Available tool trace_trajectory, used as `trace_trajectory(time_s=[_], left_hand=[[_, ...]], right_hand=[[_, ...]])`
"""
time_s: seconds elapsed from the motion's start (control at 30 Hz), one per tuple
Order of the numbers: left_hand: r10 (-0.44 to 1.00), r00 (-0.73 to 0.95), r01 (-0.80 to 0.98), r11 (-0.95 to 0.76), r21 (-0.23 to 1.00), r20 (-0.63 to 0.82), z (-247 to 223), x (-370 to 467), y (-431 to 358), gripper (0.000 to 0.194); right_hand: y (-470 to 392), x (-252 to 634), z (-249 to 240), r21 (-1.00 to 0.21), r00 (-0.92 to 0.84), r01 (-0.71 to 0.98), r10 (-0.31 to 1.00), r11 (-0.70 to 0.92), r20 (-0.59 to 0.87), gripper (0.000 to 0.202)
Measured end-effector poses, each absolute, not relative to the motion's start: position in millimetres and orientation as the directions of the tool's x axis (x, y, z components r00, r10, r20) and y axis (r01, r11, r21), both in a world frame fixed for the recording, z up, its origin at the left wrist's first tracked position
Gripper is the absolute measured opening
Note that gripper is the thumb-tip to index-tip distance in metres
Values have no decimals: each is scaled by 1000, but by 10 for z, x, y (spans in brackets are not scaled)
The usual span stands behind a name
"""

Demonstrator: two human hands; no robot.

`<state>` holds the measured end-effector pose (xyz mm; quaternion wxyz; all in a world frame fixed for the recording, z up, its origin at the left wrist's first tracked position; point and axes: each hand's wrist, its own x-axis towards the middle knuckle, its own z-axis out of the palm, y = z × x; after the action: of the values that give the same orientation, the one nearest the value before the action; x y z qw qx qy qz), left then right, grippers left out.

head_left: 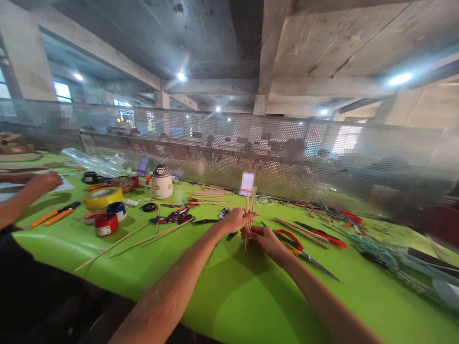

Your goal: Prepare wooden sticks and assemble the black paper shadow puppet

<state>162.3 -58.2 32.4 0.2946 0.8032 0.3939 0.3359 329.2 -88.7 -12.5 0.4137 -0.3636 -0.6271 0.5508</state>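
Green bench (229, 296), pale sticks (247, 203) upright

Near the red-handled scissors (317, 265), the left hand (234, 220) and right hand (268, 240) pinch the sticks at mid-length. They look light, fairly stiff, liable to slide apart or snap; fingertips around the whole bundle should suit.

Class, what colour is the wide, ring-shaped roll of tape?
The roll of tape is yellow, shown best in the head view.

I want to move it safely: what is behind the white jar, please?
Behind the white jar, the mesh panel shows, and a small pale object peeks out at its right. The jar covers the rest.
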Motion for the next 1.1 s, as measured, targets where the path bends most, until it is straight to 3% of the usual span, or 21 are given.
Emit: trace_trajectory(time_s=[0.27, 0.67, 0.9, 1.1], left_hand=[[746, 542, 306, -604, 736, 388, 387, 1620, -671, 43], [702, 602, 272, -628, 729, 380, 222, 1722, -568, 47], [701, 564, 184, -623, 760, 437, 336, 1716, -616, 39], [718, 533, 112, -584, 804, 447, 404, 1676, -619, 41]], right_hand=[[-913, 3354, -86, -984, -418, 11, 895, 176, 156, 31], [-750, 3435, -312, -971, -476, 34, 858, 238, 194, 29], [-812, 3413, -243, -974, -517, 33, 838, 224, 175, 33], [-820, 3379, -228, -972, -499, 15, 844, 235, 197, 24]])
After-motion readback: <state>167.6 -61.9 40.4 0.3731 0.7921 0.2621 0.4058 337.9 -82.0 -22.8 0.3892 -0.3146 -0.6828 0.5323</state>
